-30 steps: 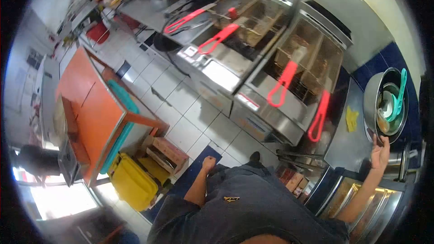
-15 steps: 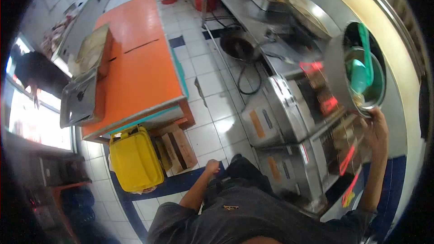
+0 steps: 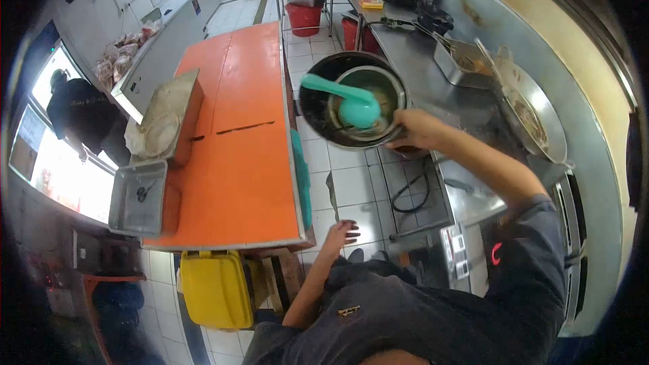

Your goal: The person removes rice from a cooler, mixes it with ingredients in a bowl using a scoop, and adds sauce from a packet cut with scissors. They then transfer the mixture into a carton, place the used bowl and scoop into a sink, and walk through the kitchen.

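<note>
My right hand (image 3: 418, 130) grips the near right rim of a large dark pot (image 3: 318, 109), which hangs in the air over the gap between the orange table and the steel counter. Inside the pot sits a smaller metal bowl (image 3: 389, 88), and a green plastic ladle (image 3: 358, 108) lies in it with its handle pointing left. My left hand (image 3: 340, 235) is low over the tiled floor, fingers apart, holding nothing. It is near the front right corner of the orange table (image 3: 236, 182).
A wide wok (image 3: 551, 125) and a steel container (image 3: 460, 71) stand on the counter (image 3: 412, 54) at right. Trays (image 3: 138, 199) line the table's left side. A yellow bin (image 3: 215, 290) is in front. A person in dark clothes (image 3: 84, 111) is at left.
The pot, bowl and ladle have swung from the far right to the middle with my right hand. The view has turned, and my left hand's fingers have spread.
</note>
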Demonstrator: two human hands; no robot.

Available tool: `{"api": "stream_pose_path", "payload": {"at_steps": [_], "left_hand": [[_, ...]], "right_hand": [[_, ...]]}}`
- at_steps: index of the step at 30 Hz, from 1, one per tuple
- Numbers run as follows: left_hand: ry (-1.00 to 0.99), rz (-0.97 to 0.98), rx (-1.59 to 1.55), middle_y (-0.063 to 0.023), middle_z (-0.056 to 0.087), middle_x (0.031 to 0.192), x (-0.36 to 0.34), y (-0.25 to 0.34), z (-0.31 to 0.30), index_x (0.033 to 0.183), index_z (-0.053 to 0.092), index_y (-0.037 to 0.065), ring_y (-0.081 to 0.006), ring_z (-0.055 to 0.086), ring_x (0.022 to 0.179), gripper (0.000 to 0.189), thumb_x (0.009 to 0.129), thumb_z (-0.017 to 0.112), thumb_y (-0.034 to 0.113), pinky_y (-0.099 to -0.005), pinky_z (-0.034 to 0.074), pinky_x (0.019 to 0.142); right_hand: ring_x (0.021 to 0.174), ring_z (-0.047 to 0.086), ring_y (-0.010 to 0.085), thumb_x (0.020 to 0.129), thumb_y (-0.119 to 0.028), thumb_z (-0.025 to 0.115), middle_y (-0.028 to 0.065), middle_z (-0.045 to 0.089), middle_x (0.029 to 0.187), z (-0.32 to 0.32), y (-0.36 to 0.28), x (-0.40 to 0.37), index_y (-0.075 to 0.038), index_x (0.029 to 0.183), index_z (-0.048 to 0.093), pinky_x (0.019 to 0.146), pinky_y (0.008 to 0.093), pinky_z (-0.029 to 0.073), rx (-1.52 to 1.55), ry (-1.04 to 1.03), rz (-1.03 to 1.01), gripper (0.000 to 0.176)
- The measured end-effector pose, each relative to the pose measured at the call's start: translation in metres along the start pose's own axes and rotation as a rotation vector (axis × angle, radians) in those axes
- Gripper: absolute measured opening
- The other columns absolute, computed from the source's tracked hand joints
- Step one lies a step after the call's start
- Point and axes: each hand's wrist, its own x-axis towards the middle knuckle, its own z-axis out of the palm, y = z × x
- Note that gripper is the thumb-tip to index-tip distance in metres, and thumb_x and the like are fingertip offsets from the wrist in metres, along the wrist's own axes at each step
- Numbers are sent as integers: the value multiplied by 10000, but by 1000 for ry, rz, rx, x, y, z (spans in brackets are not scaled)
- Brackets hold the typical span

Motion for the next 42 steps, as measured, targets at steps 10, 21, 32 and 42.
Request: {"api": "stream_pose_path", "payload": {"at_steps": [10,21,32,42], "left_hand": [[186,393,-231,-134,657,1047,123,174,-61,1143,586,17,-255,679,951,297,983,550,264,-382,564,807],[452,645,489,-68,632,888,342,461,-46,1075,609,5,-143,606,776,204,957,573,167,-283,498,713],[17,641,1430,-147,595,931,618,617,-21,1016,641,66,-352,621,911,253,773,689,117,-436,520,765],[432,701,759,-122,561,854,820,817,-75,898,621,-14,-272,610,715,95,818,656,23,-346,487,631]], "right_hand": [[952,664,323,926,-72,407,235,577,1167,3,29,284,97,1217,471,793,416,622,231,-128,182,342],[867,693,319,938,-106,389,260,607,1105,-89,-38,490,175,1166,466,748,389,631,157,65,315,370],[905,687,338,962,-174,436,264,621,1075,-164,-125,705,165,1149,497,734,410,635,118,53,357,392],[925,685,316,967,-168,419,217,632,1072,-182,-302,983,135,1165,528,790,398,619,-64,-162,417,378]]}}
